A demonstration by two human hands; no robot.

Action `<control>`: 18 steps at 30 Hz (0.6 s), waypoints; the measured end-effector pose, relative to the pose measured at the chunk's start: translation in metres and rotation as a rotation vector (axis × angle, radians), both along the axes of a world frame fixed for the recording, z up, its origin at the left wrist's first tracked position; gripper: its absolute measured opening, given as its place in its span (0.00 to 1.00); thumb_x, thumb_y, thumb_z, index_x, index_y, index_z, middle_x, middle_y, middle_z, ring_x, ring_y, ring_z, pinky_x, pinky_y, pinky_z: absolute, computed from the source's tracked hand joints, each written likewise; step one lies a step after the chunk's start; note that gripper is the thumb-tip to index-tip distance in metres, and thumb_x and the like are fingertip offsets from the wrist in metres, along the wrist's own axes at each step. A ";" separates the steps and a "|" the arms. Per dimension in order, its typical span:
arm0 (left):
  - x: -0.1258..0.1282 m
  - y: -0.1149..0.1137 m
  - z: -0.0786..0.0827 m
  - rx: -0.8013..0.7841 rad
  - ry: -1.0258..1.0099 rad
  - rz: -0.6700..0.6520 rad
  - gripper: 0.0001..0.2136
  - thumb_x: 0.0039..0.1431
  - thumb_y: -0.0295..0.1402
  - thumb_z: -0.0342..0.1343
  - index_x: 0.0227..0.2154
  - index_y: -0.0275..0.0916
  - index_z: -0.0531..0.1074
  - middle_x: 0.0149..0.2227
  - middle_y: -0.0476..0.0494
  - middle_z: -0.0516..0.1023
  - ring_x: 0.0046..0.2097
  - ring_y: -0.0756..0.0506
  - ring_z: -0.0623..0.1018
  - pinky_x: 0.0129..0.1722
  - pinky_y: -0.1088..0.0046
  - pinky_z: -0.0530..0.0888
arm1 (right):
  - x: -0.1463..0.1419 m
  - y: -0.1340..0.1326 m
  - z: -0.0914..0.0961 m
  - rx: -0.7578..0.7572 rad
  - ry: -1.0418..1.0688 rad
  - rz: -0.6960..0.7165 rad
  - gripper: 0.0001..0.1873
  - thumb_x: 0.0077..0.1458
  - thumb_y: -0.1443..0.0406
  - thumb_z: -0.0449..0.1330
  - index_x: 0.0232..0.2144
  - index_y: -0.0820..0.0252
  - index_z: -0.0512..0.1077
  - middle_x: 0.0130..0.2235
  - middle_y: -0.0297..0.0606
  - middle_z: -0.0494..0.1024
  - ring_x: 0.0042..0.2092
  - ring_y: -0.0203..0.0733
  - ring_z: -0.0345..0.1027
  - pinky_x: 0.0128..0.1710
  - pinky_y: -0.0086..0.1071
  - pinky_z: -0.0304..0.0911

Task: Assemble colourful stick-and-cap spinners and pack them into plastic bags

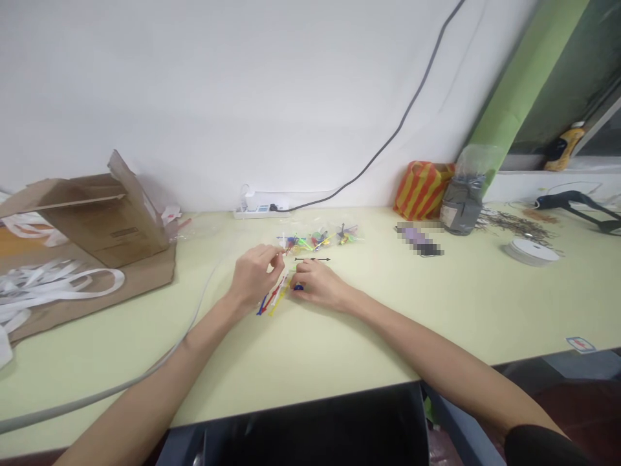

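Observation:
My left hand (255, 273) is closed in a pinch, its fingertips close to the near edge of a clear plastic bag; what they hold is too small to make out. My right hand (320, 283) curls beside it, a small dark blue round piece (299, 287) between its thumb and fingers. Between and below the hands lie thin plastic arrows: a red arrow (270, 299), a blue arrow (262, 304), a yellow arrow (276, 307) and a white one. Just beyond my right hand rests a black double-ended arrow (320, 259). Several coloured pieces (317, 241) lie in clear plastic behind it.
On the left stand an open cardboard box (107, 220) and white straps (58, 291). A grey cable (121, 386) crosses my left forearm. Along the wall are a power strip (252, 212), a striped bag (422, 191) and a dark bagged container (460, 204). A white spool (531, 252) sits right.

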State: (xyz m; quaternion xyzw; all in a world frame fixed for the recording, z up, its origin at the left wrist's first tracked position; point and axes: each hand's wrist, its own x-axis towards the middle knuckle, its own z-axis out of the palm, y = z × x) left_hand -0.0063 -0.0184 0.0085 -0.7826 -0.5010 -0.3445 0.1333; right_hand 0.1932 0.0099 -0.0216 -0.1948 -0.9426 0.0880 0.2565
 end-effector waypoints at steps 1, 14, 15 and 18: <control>0.000 0.000 0.000 0.009 -0.019 0.002 0.10 0.64 0.29 0.49 0.39 0.38 0.76 0.30 0.45 0.78 0.35 0.45 0.76 0.39 0.68 0.71 | 0.001 0.001 0.000 -0.026 -0.007 -0.021 0.03 0.59 0.68 0.67 0.36 0.61 0.76 0.34 0.36 0.73 0.39 0.41 0.64 0.40 0.32 0.56; 0.002 -0.003 0.000 -0.048 0.008 -0.096 0.11 0.64 0.29 0.49 0.43 0.39 0.76 0.28 0.47 0.77 0.34 0.46 0.76 0.40 0.67 0.71 | 0.004 -0.003 0.009 -0.155 -0.021 -0.231 0.06 0.54 0.73 0.63 0.35 0.61 0.76 0.30 0.34 0.74 0.33 0.39 0.65 0.34 0.28 0.54; 0.001 -0.002 0.000 -0.048 0.011 -0.103 0.11 0.63 0.28 0.49 0.42 0.39 0.77 0.28 0.46 0.77 0.34 0.46 0.76 0.40 0.67 0.72 | 0.004 -0.003 0.010 -0.165 -0.035 -0.241 0.05 0.54 0.72 0.63 0.35 0.61 0.76 0.30 0.35 0.74 0.32 0.39 0.66 0.33 0.29 0.54; 0.000 -0.002 -0.001 -0.027 -0.007 -0.118 0.12 0.62 0.26 0.48 0.40 0.40 0.77 0.32 0.44 0.80 0.35 0.45 0.77 0.40 0.67 0.72 | 0.004 -0.003 0.013 -0.175 -0.085 -0.275 0.03 0.57 0.69 0.64 0.35 0.60 0.76 0.30 0.36 0.75 0.32 0.40 0.67 0.31 0.29 0.53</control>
